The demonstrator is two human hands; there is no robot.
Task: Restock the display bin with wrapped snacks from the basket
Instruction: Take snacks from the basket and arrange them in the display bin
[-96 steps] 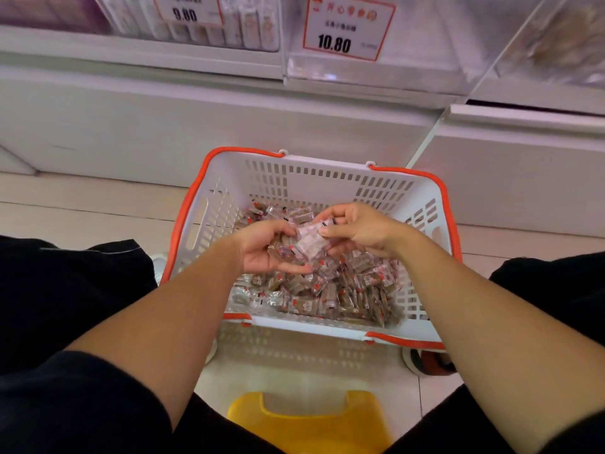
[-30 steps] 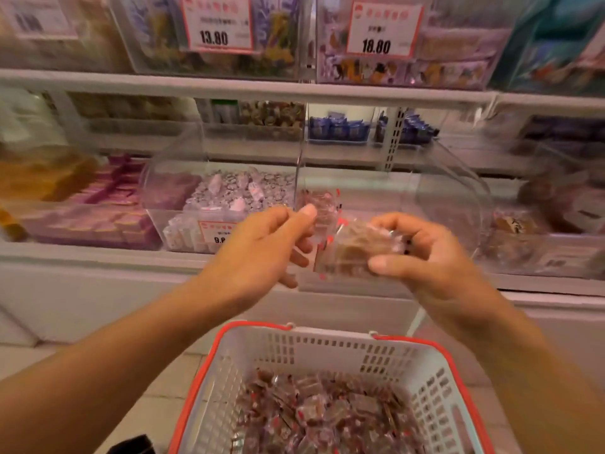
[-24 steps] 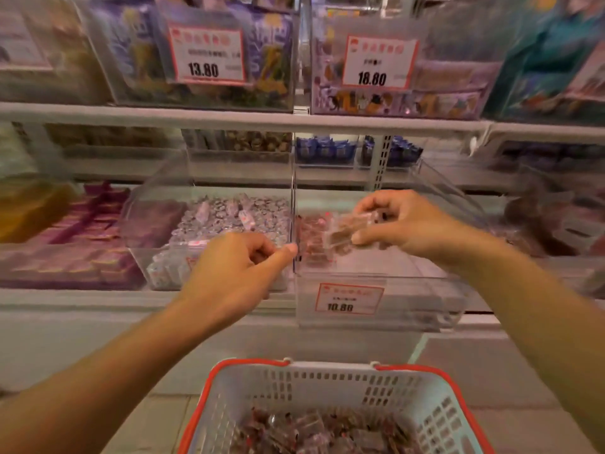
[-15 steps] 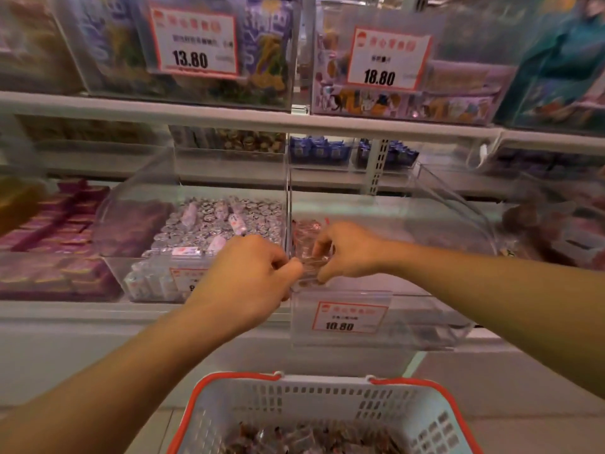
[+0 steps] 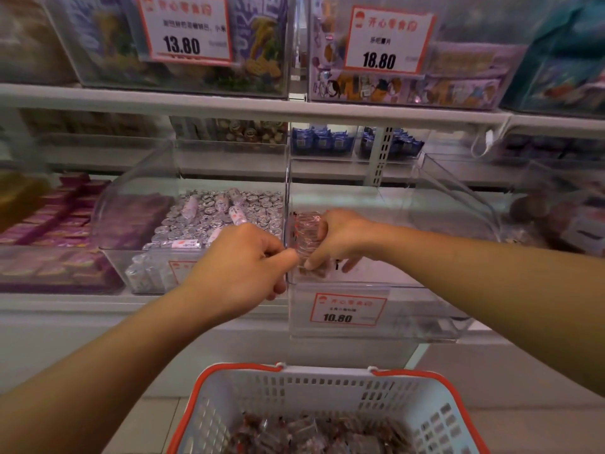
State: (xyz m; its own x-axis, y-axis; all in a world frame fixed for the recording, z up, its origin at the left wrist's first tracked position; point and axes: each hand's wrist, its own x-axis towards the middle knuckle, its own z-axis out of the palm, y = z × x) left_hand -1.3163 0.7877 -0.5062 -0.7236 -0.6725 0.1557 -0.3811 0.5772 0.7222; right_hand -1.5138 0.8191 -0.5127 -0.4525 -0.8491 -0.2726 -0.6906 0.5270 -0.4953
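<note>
Both hands meet at the near left corner of the clear display bin [image 5: 386,309], the one carrying the price tag [image 5: 347,309] that reads 10.80. The right hand [image 5: 340,239] reaches over the bin's front edge and down inside it, its fingers [image 5: 312,264] curled around a small stack of wrapped snacks [image 5: 306,235] in clear film with red print; the stack stands against the bin's left wall. The left hand [image 5: 244,267] sits at 9 o'clock from the right hand, just outside that wall, with its fingers curled in and the thumb tip touching the bin's corner beside the stack. Whether it pinches a wrapper cannot be told, as the fingertips are hidden.

At 6 o'clock from the hands, on the floor, stands the white basket [image 5: 327,381] with an orange rim, and more wrapped snacks lie loose across its bottom.

At 9 o'clock from the display bin is a neighbouring bin [image 5: 137,204] filled with silver-wrapped sweets [image 5: 226,211]. At 12 o'clock, on the shelf [image 5: 229,104] above, 2 more price tags read 13.80 [image 5: 185,29] and 18.80 [image 5: 388,40], fixed to clear boxes of printed packets. Blue packets [image 5: 322,139] sit behind, under that shelf.
</note>
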